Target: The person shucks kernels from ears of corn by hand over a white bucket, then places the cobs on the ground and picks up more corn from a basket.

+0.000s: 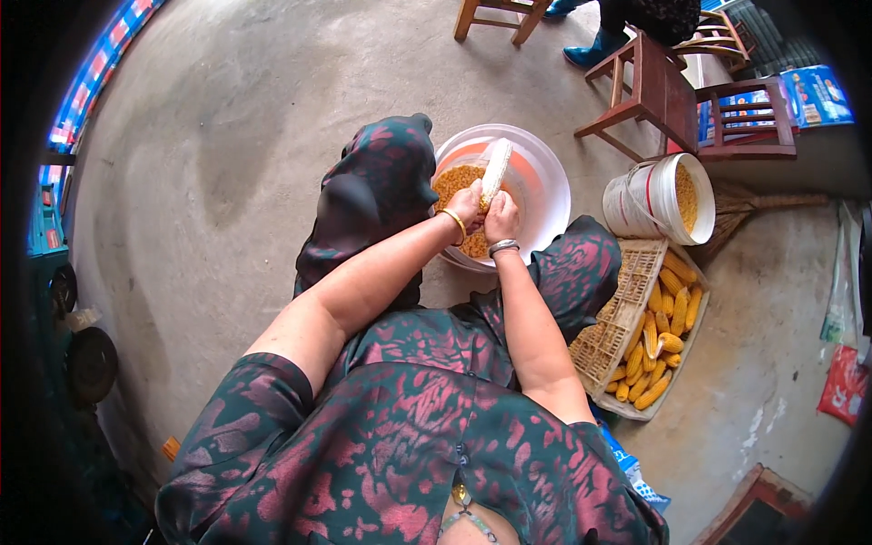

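Observation:
Both my hands grip one corn cob [496, 170] over a white plastic basin [553, 197]. Most of the cob is bare and white; some yellow kernels remain at its lower end by my fingers. My left hand [466, 206], with a gold bangle at the wrist, closes on the cob's lower left side. On its lower right side is my right hand [501, 216], a silver-coloured bracelet at the wrist. Loose yellow kernels [458, 182] lie in the basin, between my knees. My palms and some fingertips are hidden.
To the right stand a white bucket [630, 201] of kernels and a plastic crate [623, 293] with several yellow corn cobs [674, 306]. A straw broom [739, 204] lies behind them. Wooden chairs [664, 95] and a person in blue boots [596, 51] are at the upper right.

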`<state>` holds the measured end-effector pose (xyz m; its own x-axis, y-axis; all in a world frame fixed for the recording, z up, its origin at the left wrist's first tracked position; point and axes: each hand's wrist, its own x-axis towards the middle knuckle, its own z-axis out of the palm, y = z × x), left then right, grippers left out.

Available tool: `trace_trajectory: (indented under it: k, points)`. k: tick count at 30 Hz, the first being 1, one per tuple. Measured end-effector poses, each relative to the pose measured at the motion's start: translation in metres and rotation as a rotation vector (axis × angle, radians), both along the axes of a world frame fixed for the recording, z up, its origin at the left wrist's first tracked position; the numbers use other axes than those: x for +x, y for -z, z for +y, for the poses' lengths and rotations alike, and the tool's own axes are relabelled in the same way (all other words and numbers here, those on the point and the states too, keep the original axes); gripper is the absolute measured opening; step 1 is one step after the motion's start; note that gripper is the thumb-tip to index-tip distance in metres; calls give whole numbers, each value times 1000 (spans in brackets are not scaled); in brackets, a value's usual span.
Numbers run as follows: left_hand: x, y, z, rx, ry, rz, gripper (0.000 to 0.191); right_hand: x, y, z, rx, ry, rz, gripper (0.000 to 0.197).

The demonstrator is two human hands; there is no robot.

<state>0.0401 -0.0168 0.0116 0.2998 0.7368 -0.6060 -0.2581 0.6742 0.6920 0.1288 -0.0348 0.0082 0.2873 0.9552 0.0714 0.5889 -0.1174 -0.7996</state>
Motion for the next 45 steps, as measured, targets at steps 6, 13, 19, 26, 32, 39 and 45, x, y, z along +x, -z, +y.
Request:
trace_trajectory:
  k: [6, 13, 19, 26, 32, 39, 45]
  points:
    - [-4, -28, 1, -71, -57, 42, 44, -3, -14, -3, -65, -73, 228, 43]
    - [-1, -8, 1, -62, 15, -1, 48, 3, 7, -1, 34, 11, -52, 40]
    - [-8, -4, 7, -300, 147, -214, 46, 6, 0, 4, -165, 41, 365, 43]
    - [-8, -5, 4, -349, 148, -222, 48, 1, -18, 0, -318, -49, 641, 47]
    - [-12, -2, 6, -409, 205, -323, 48, 14, 1, 5, -231, -21, 583, 47]
    - [-11, -16, 0, -398, 287, -290, 42, 26, -10, 14, -282, 122, 1488, 31]
    - [-7, -18, -3, -263, 285, -71, 37, 34, -8, 18, -207, 195, 1635, 25]
